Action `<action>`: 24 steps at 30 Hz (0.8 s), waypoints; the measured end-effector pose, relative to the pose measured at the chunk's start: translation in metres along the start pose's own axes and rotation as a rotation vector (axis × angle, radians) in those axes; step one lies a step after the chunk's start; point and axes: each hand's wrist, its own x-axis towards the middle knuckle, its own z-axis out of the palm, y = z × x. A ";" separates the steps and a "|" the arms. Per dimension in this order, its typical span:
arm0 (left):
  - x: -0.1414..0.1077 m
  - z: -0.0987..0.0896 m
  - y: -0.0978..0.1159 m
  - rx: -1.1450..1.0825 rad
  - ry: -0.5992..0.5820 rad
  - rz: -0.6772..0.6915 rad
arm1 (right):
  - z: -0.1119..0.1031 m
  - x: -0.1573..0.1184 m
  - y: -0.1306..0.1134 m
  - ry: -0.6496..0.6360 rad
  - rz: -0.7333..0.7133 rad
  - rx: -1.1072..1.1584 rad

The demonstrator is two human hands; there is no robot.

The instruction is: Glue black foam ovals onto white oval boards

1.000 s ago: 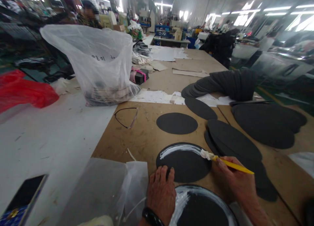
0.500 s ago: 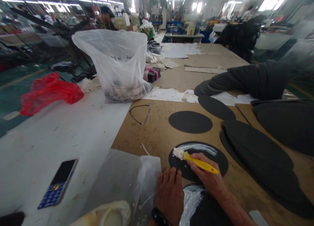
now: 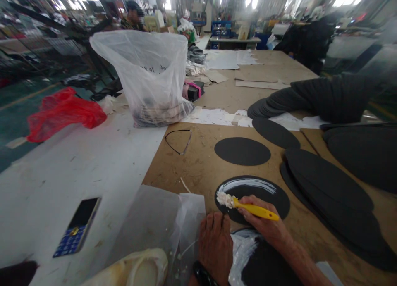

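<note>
Right hand (image 3: 263,223) clamped on yellow brush (image 3: 257,210); my left hand (image 3: 215,244) lies flat. Black oval (image 3: 241,194) near, right of centre; white streak (image 3: 245,182) along far rim; bristles (image 3: 225,200) at left. Coating step, I judge; bare near rim calls for even strokes.

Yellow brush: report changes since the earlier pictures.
The yellow brush, still in the right hand, has moved left across the black oval, from the right end of its white streak. The left hand stays by the oval's near edge, and the white bag is unmoved.
</note>
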 end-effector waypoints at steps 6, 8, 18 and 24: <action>0.002 -0.014 0.000 -0.076 -0.105 0.019 | -0.019 -0.007 0.004 -0.153 -0.023 -0.047; 0.002 -0.017 0.000 -0.084 -0.134 0.021 | -0.025 -0.008 0.004 -0.155 0.006 -0.020; 0.005 -0.018 -0.005 -0.139 -0.069 0.042 | -0.023 -0.024 0.012 0.018 0.126 0.087; 0.012 -0.021 -0.012 -0.057 0.011 0.014 | -0.014 -0.022 0.014 0.011 0.014 0.030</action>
